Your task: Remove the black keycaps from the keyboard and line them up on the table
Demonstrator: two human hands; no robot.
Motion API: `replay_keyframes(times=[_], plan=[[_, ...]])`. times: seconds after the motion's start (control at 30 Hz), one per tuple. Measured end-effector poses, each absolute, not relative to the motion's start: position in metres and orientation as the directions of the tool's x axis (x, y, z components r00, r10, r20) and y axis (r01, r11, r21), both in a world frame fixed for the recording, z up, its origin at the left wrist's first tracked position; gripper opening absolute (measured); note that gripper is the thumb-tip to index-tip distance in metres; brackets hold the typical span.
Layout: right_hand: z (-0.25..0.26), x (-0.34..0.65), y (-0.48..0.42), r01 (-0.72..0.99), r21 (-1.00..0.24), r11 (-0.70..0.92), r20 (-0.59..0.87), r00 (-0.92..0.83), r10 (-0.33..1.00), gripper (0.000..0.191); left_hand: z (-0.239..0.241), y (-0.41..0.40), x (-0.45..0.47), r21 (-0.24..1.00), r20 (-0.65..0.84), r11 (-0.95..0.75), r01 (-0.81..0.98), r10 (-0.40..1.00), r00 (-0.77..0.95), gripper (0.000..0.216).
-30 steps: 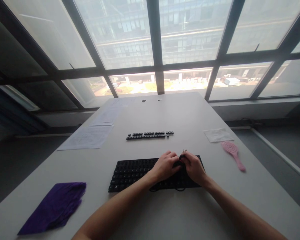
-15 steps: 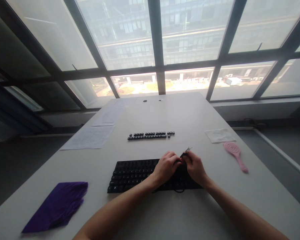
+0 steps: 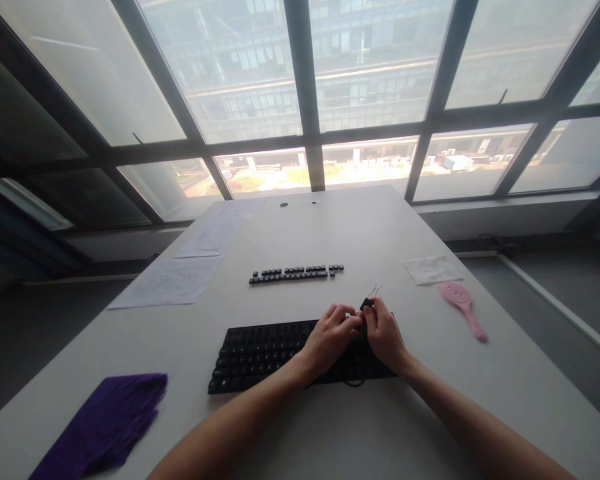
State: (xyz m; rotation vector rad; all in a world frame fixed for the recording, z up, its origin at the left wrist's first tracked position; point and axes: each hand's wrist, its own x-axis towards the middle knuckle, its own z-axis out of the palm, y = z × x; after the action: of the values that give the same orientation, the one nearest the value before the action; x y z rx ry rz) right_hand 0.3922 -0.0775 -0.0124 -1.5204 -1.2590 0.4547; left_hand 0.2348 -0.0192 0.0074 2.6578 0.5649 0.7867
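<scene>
Black keyboard [image 3: 263, 353] lies on the white table [image 3: 370, 233], partly hidden beneath the person's two hands. The right hand [image 3: 384, 333] pinches a small black tool [image 3: 366, 304] between thumb and fingers, thin wire prongs [image 3: 377, 290] sticking out from its far end. Just beside it, over the keyboard, the left hand [image 3: 329, 335] keeps its fingers curled and narrow; whether they grip anything cannot be told. Beyond the keyboard, loose black keycaps [image 3: 305, 275] sit in two rows. A pink hairbrush [image 3: 455, 293] lies to the right.
</scene>
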Motion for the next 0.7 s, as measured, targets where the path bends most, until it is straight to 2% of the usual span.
replay_keyframes(times=[0.13, 0.23, 0.3, 0.4, 0.7], plan=[[-0.013, 0.393, -0.077, 0.429, -0.894, 0.134, 0.309, 0.372, 0.875, 0.019, 0.009, -0.01, 0.234, 0.619, 0.455, -0.751, 0.228, 0.58, 0.675, 0.008], [-0.013, 0.393, -0.077, 0.414, -0.897, 0.153, 0.315, 0.357, 0.879, 0.019, 0.011, 0.01, 0.235, 0.7, 0.405, -0.653, 0.288, 0.696, 0.593, 0.012], [-0.012, 0.392, -0.077, 0.407, -0.9, 0.158, 0.314, 0.351, 0.882, 0.018, 0.011, 0.027, 0.237, 0.678, 0.388, -0.655, 0.333, 0.704, 0.594, 0.008], [-0.011, 0.392, -0.077, 0.394, -0.904, 0.165, 0.311, 0.342, 0.887, 0.017, 0.005, 0.054, 0.243, 0.56, 0.349, -0.714, 0.421, 0.664, 0.661, 0.001], [-0.013, 0.394, -0.077, 0.407, -0.895, 0.184, 0.325, 0.312, 0.893, 0.015, -0.006, 0.102, 0.269, 0.334, 0.353, -0.807, 0.488, 0.587, 0.729, 0.006]])
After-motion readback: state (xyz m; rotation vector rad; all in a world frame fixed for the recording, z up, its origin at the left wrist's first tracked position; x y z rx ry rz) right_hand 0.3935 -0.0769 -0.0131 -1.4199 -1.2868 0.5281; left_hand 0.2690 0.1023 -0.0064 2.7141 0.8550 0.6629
